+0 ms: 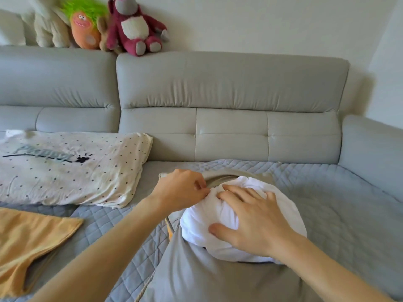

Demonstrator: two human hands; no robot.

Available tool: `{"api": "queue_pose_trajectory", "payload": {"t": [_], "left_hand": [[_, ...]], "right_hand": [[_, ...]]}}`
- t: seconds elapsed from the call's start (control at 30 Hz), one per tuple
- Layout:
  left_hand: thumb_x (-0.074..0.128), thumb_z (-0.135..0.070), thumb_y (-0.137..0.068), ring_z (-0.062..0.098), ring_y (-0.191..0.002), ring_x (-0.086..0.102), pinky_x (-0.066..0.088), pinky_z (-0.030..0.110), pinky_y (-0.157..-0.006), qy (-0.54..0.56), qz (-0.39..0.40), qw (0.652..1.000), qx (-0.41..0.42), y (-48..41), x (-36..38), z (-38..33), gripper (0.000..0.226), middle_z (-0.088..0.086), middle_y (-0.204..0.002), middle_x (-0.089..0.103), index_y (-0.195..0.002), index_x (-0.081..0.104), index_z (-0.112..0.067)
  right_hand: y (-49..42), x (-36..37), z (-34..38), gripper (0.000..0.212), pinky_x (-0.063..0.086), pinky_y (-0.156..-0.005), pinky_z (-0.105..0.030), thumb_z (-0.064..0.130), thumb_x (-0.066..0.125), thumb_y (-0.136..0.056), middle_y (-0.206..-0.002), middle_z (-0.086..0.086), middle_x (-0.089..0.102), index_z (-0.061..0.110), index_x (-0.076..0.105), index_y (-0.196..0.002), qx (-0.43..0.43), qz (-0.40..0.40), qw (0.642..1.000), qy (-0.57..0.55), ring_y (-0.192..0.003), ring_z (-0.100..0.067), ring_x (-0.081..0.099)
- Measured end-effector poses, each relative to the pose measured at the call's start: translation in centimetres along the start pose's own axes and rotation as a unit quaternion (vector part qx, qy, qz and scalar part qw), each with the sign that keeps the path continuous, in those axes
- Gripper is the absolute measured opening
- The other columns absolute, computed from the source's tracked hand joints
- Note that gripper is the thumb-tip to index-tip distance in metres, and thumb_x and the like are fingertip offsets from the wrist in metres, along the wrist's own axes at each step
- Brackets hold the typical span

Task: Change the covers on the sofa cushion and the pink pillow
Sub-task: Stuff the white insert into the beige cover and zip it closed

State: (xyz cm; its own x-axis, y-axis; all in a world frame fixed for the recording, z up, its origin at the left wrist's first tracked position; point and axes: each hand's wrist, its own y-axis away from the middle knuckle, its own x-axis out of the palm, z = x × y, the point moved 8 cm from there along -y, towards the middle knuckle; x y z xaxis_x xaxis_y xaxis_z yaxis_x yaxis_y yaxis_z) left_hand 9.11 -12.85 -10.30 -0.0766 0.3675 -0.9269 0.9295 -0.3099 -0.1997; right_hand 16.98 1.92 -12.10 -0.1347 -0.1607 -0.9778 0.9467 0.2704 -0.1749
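Observation:
A white cushion insert (202,219) bulges out of a grey cushion cover (209,277) that lies on the sofa seat in front of me. My right hand (250,216) presses flat on top of the white insert, fingers spread. My left hand (183,188) pinches the edge of the cover's opening at the insert's far left side. A pillow in a white, black-dotted case (72,168) lies at the left against the backrest. An orange cover (28,243) lies flat at the lower left.
The grey sofa (231,83) has a quilted grey seat pad (327,192) and an armrest (375,149) on the right. Three plush toys (133,25) sit on top of the backrest at the upper left.

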Motion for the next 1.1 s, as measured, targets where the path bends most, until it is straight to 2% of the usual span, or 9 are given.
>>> {"api": "queue_pose_trajectory", "payload": {"t": [0.1,0.23,0.4,0.6,0.73,0.87,0.93,1.0,1.1], "left_hand": [[0.051,-0.048,-0.092,0.015,-0.101,0.062,0.052,0.031,-0.077,-0.085,0.035,0.995,0.025,-1.4,1.3,-1.1,0.024,-0.015,-0.104,0.069,-0.101,0.071,-0.039],[0.055,-0.040,-0.090,0.014,-0.095,0.060,0.048,0.029,-0.078,-0.039,0.073,0.996,0.013,-2.1,1.1,-0.7,0.024,-0.011,-0.094,0.073,-0.093,0.078,-0.032],[0.048,-0.030,-0.096,0.018,-0.081,0.058,0.047,0.030,-0.066,-0.049,0.025,0.998,0.004,-1.7,1.0,-1.1,0.027,-0.006,-0.084,0.066,-0.093,0.074,-0.024],[0.043,-0.013,-0.097,0.017,-0.069,0.038,0.037,0.040,-0.069,0.213,0.103,0.967,-0.093,-2.2,1.6,-0.5,0.033,0.001,-0.070,0.044,-0.063,0.041,-0.015],[0.048,-0.043,-0.075,0.016,-0.069,0.045,0.039,0.034,-0.068,0.236,0.071,0.967,-0.067,-1.6,-0.5,-2.9,0.026,-0.007,-0.067,0.051,-0.059,0.048,-0.022],[0.060,-0.026,-0.078,0.015,-0.061,0.046,0.032,0.030,-0.053,0.089,0.032,0.995,-0.013,-0.9,-0.7,-4.1,0.025,-0.006,-0.061,0.049,-0.062,0.043,-0.018],[0.061,-0.016,-0.075,0.020,-0.068,0.054,0.034,0.030,-0.053,0.037,0.026,0.999,-0.012,-1.0,0.1,-2.9,0.014,-0.004,-0.068,0.057,-0.071,0.048,-0.019],[0.058,-0.019,-0.071,0.026,-0.071,0.055,0.038,0.032,-0.055,-0.026,0.003,0.999,-0.033,-1.3,-0.3,-0.2,0.017,-0.004,-0.071,0.057,-0.073,0.043,-0.024],[0.049,-0.020,-0.080,0.023,-0.061,0.052,0.047,0.036,-0.055,-0.123,-0.068,0.988,-0.057,-1.3,-2.2,3.7,0.021,-0.007,-0.066,0.048,-0.075,0.031,-0.029]], "right_hand": [[0.9,0.0,-0.4,0.081,0.019,-0.110,-0.046,0.087,0.032,-0.073,-0.158,0.026,0.018,0.046,0.030,-0.143,0.006,-0.009,1.000,0.010,-0.143,-0.008,0.025],[1.3,0.0,0.1,0.079,0.023,-0.107,-0.051,0.087,0.033,-0.073,-0.152,0.021,0.036,0.043,0.044,-0.138,-0.006,-0.041,0.999,0.005,-0.136,-0.012,0.040],[1.1,-0.5,0.5,0.070,0.034,-0.093,-0.054,0.083,0.039,-0.077,-0.139,0.013,0.053,0.038,0.054,-0.128,-0.012,-0.117,0.993,0.023,-0.117,-0.015,0.058],[1.5,-0.3,0.7,0.095,0.033,-0.098,-0.056,0.093,0.028,-0.073,-0.149,0.008,0.046,0.033,0.037,-0.146,-0.037,-0.094,0.995,0.027,-0.129,-0.016,0.050],[-1.4,0.8,1.9,0.069,0.039,-0.081,-0.046,0.060,0.041,-0.083,-0.133,0.004,0.058,0.024,0.043,-0.142,-0.068,-0.127,0.988,0.048,-0.109,-0.027,0.058],[-6.6,3.7,2.5,0.046,0.031,-0.082,-0.042,0.046,0.063,-0.066,-0.099,-0.006,0.069,0.021,0.072,-0.104,-0.018,-0.134,0.987,0.090,-0.090,-0.031,0.059],[-9.0,5.0,2.3,0.050,0.027,-0.102,-0.049,0.041,0.057,-0.080,-0.122,-0.011,0.064,0.020,0.064,-0.126,0.008,-0.087,0.992,0.090,-0.114,-0.033,0.058],[-10.7,6.9,2.4,0.059,0.016,-0.114,-0.051,0.043,0.048,-0.094,-0.151,-0.011,0.039,0.023,0.035,-0.148,-0.001,-0.001,0.999,0.045,-0.139,-0.032,0.035],[-11.4,7.5,3.9,0.091,0.015,-0.119,-0.048,0.074,0.049,-0.073,-0.159,0.002,0.028,0.036,0.023,-0.151,-0.059,0.077,0.995,-0.035,-0.146,-0.025,0.023]]}}
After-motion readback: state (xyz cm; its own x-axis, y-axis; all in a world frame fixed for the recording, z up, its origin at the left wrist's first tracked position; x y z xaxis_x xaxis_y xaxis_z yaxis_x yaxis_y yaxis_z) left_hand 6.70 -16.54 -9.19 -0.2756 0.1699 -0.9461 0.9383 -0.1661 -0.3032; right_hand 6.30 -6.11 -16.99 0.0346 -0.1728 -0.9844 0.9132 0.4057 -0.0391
